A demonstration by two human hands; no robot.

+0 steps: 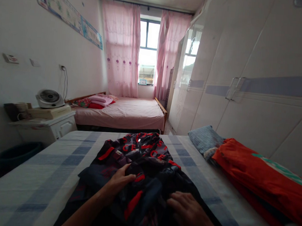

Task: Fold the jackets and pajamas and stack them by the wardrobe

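Note:
A dark jacket point(159, 181) with red lettering and red patches lies spread on the bed in front of me, its collar and zip at the far end. My left hand point(117, 182) rests on the jacket's left part, thumb and forefinger apart with dark cloth around them. On the right side of the same jacket lies my right hand point(184, 207), its fingers a little bent over the cloth and slightly blurred. Both hands touch the fabric, and no pinched fold shows in either. The jacket's near edge is lost in shadow.
The jacket lies on a blue-and-white striped bedsheet point(58, 165). Orange-red clothing point(255, 170) and a blue-grey pillow-like bundle point(205, 138) lie at right, beside white wardrobes point(246, 57). A fan point(49, 98) stands on a cabinet point(60, 124) at left; a pink-covered bed point(130, 111) stands beyond.

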